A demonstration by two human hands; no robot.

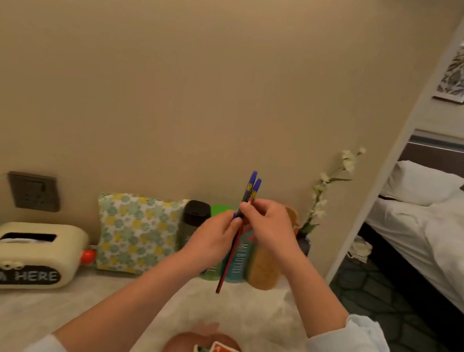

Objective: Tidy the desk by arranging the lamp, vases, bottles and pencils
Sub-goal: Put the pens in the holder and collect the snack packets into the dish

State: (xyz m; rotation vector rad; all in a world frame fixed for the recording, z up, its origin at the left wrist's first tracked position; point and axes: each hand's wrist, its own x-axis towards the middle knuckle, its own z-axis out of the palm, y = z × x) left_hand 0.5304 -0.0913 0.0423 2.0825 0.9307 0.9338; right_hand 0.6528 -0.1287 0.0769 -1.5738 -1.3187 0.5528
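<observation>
Left grip (215, 240) and right grip (270, 226) both pinch the pencils (249, 191), nearly upright between them, above the counter (26, 314)

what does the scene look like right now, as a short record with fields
held: pencils, raised above the desk
left hand: pinches pencils mid-length
right hand: grips pencils higher up
behind hands: bottles lined up at the back
left side: tissue box, floral pouch
right corner: vase with white flowers
</observation>
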